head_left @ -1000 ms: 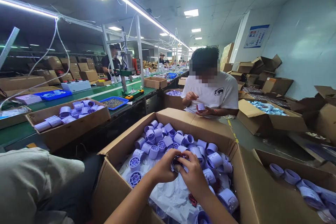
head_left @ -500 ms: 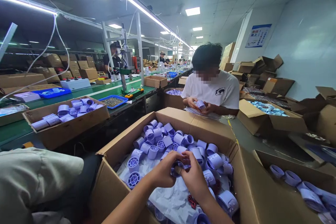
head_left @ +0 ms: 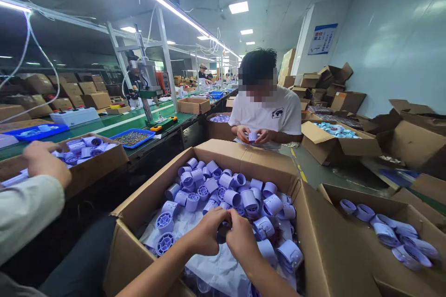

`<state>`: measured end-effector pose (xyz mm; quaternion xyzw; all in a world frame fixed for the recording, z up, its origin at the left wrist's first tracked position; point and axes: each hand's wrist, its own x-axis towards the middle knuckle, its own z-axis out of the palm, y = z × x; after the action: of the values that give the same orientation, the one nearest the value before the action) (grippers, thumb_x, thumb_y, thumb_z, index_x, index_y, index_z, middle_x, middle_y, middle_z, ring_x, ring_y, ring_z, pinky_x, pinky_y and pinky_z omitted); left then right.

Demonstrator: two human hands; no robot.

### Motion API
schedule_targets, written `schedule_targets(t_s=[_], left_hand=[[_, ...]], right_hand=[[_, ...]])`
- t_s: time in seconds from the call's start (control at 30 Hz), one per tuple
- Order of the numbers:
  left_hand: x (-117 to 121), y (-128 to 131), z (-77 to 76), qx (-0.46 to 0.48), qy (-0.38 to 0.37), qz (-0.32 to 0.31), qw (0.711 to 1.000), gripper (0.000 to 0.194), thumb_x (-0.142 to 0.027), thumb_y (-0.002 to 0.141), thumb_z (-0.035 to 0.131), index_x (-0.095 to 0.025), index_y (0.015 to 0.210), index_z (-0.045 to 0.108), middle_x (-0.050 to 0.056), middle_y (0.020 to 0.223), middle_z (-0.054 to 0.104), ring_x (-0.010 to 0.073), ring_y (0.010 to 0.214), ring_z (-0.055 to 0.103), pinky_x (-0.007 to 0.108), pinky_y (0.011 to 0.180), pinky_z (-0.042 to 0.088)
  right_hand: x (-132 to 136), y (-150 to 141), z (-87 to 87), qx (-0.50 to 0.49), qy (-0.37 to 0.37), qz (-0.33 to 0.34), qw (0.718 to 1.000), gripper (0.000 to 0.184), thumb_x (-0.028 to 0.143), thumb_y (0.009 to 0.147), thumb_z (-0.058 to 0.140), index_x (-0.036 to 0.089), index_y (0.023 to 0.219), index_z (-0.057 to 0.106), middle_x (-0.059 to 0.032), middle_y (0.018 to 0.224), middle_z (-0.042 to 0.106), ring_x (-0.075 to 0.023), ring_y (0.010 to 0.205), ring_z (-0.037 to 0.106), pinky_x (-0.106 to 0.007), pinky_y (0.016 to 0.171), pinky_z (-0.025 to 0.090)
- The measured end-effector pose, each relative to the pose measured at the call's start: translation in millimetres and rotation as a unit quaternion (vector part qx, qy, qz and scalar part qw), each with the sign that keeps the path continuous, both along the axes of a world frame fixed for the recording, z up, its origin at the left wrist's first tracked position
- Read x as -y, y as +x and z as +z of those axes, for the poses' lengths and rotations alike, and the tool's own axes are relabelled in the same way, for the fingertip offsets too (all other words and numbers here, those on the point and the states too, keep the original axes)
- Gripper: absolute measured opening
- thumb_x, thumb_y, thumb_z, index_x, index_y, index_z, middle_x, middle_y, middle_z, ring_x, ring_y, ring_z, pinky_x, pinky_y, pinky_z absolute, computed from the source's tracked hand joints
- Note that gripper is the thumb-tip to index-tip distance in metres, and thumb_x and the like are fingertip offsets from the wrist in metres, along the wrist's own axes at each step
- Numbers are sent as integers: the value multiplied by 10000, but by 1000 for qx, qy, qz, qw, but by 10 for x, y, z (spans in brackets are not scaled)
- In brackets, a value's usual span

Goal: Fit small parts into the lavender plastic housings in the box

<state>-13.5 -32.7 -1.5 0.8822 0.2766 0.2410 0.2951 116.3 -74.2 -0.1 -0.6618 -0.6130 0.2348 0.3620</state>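
Held part (head_left: 222,232), dark and round-edged as far as it shows, sits between the wearer's two hands, above the middle of the large carton (head_left: 247,158); most of it is covered by fingers, so its face and any detail on it cannot be read. Grip: left hand (head_left: 205,232) curled around its near side, right hand (head_left: 243,234) closed against the other, index fingers meeting on top. Possible faults (judgement): uneven push from the two hands could twist the part out of the fingertips; if dropped, it would land on the white paper (head_left: 212,267) or among the loose purple cups (head_left: 249,199) and be hard to pick out; hidden fingers could also mask a skewed fit. Pose: forearms come in from the bottom edge and converge in a V, knuckles up, hands touching at the fingertips, apart from the carton walls. Farther out: co-worker in a white shirt (head_left: 285,111) opposite, handling a cup (head_left: 252,136) with both hands; at left, another person's hand (head_left: 47,162) at a shallow box (head_left: 101,167) of cups; beyond it, a blue tray (head_left: 152,135) of small pieces.
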Motion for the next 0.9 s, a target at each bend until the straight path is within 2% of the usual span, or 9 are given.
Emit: schedule_targets(t_s=[0.1,0.27,0.4,0.53,0.67,0.7,0.77,0.83,0.9], left_hand=[[-6,-11,-49,-7,-9,11,1000,507,-26,342,400,-228,806,422,-16,830,492,168,739,435,284,662,333],[-29,-24,-108,23,-26,27,999,529,1,359,405,-220,836,454,-3,864,521,177,789,457,277,675,345],[-52,-64,-165,28,-40,46,998,517,9,359,407,-208,826,460,-3,854,529,173,789,464,271,669,353],[-51,-83,-197,31,-38,45,998,510,24,384,438,-199,841,479,5,886,541,180,820,494,281,702,391],[-126,-67,-107,93,-47,27,994,525,-18,508,578,-208,989,492,30,976,580,196,893,541,311,778,437],[-177,-80,-59,120,-46,43,991,545,-65,544,627,-215,1046,475,44,1036,585,209,948,549,328,818,443],[-320,-159,59,135,-32,136,981,545,-202,629,671,-227,1120,436,70,1164,563,233,1084,530,355,897,437],[-483,-323,177,30,-33,277,960,378,-304,756,570,-218,1101,444,75,1192,552,219,1124,527,338,898,453],[-606,-553,248,-28,-60,318,946,285,-339,763,561,-181,994,510,87,1071,602,246,1031,578,360,852,475]], right_hand=[[-40,1,-62,-48,-14,7,999,316,-8,608,468,211,800,591,-51,781,731,-231,782,683,-255,621,428],[-136,-9,-238,-208,-6,60,976,356,19,573,470,205,866,550,-23,821,700,-200,808,665,-267,684,478],[-161,-68,-338,-278,-19,36,960,330,28,532,491,206,810,510,24,721,636,-176,723,627,-253,642,463],[-172,-112,-270,-392,-42,20,919,328,12,474,530,198,743,527,69,608,570,-150,642,584,-229,586,428],[-257,-8,-76,-448,-37,23,893,328,56,450,656,188,739,571,64,601,593,-140,563,578,-224,515,434],[-275,64,-27,-463,-39,20,885,317,102,474,687,193,756,575,57,610,607,-142,543,582,-231,497,445],[-278,290,52,-495,-46,11,867,254,222,577,699,206,799,576,31,629,637,-154,517,598,-265,482,481],[-223,642,108,-525,-52,-6,850,170,299,697,644,205,824,581,-14,643,665,-168,519,616,-307,507,518],[-118,1104,164,-553,-50,-59,830,142,317,771,600,193,838,582,-40,656,669,-170,525,622,-316,519,533]])
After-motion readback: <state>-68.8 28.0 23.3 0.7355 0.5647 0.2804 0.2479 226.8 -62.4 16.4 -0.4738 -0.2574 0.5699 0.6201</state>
